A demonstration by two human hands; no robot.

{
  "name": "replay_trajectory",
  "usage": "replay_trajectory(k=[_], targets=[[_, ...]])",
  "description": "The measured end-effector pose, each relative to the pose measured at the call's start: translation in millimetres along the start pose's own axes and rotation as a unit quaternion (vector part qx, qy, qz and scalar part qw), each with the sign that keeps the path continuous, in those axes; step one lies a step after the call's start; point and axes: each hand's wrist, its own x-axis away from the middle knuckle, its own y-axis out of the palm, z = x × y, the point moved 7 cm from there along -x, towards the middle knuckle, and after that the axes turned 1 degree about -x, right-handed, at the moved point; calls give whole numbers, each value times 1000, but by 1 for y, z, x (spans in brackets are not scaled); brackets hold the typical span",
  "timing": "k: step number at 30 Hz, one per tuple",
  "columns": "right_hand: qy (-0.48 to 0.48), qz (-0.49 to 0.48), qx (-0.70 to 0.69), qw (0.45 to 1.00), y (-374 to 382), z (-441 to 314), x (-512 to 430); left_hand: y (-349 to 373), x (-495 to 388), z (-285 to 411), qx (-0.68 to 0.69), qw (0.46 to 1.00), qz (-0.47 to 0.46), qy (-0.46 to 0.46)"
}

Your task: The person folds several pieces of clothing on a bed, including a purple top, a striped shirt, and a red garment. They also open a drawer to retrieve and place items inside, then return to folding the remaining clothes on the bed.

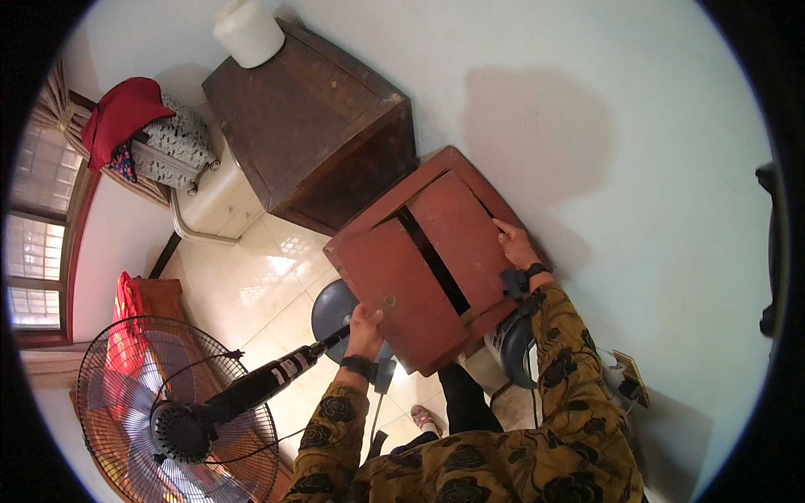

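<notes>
A reddish-brown wooden cabinet or chest (490, 195) stands before me, its top made of a frame with two loose panels. My left hand (366, 330) grips the near left edge of the left panel (390, 276), which sits askew over the frame. At the right, my right hand (516, 244) rests on the outer edge of the right panel (449, 220), fingers near a narrow dark slot. A dark gap parts the two panels. Both wrists wear black straps with small devices.
A dark wooden cabinet (302, 119) holding a white container (248, 34) adjoins at the back. A pedestal fan (182, 415) stands at left, its round base (332, 317) beside the red-brown piece. A suitcase (173, 141) lies back left; a wall (666, 188) bounds the right.
</notes>
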Motion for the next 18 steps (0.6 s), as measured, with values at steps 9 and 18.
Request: replay_trajectory(k=[9,18], targets=[[-24,24,-35,999,-3,-8,-8,1,-23,-17,21,999,-26,23],[-61,4,-14,998,9,-9,-6,3,-28,-20,28,998,-51,3]])
